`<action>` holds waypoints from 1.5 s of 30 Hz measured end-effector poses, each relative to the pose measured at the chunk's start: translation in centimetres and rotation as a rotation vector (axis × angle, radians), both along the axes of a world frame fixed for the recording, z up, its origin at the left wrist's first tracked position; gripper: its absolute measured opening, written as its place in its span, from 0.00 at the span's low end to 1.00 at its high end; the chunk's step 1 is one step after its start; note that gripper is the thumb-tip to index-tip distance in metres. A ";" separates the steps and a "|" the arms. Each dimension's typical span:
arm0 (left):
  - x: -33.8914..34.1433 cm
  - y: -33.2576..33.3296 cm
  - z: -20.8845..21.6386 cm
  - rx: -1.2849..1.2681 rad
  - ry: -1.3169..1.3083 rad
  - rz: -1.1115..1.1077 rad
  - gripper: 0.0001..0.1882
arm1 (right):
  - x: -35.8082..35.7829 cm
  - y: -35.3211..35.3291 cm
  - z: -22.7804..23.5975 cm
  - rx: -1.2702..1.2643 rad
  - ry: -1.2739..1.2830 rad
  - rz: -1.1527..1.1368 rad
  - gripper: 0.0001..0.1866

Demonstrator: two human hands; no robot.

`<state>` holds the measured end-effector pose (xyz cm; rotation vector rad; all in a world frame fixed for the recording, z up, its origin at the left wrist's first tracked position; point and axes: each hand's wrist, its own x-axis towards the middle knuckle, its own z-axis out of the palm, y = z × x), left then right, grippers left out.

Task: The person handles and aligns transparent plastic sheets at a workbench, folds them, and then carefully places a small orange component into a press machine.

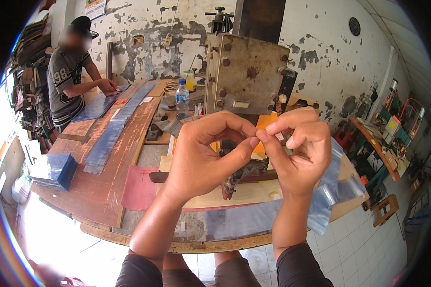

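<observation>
Both my hands are raised over the worktable, in front of a worn metal press machine (254, 71) with bolts on its face. My left hand (203, 155) has its thumb and forefinger pinched together. Against them, my right hand (301, 158) pinches with thumb and forefinger, its other fingers curled. Whatever lies between the fingertips is too small to make out. Beneath the hands, a dark tool (242, 176) rests across a pale board (210, 193), partly hidden by my left wrist. Bluish clear plastic sheeting (239, 221) lies along the table's near edge.
On the left, a person (72, 71) handles plastic strips (115, 129) on a brown tabletop (81, 201). A stack of plastic sheets (55, 171) sits there. A water bottle (182, 99) and a cup of yellow liquid (190, 81) stand behind. A side bench (376, 146) is at right.
</observation>
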<state>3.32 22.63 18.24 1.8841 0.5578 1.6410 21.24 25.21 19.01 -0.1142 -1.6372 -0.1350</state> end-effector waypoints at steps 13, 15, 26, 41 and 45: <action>0.0 0.1 0.1 0.020 0.029 -0.032 0.07 | 0.6 0.1 0.2 0.101 -0.033 -0.011 0.22; 0.1 0.1 0.2 0.032 0.045 -0.043 0.07 | 0.7 -0.1 0.3 0.133 -0.042 -0.047 0.23; 0.0 0.3 0.0 0.063 0.068 -0.025 0.06 | 0.7 -0.1 0.4 0.166 -0.086 -0.069 0.23; 0.2 0.4 0.0 0.084 0.033 -0.031 0.06 | 1.0 -0.6 0.7 0.186 -0.104 -0.131 0.23; -0.1 0.3 0.0 0.062 0.064 -0.026 0.07 | 1.1 -0.4 0.6 0.209 -0.146 -0.138 0.25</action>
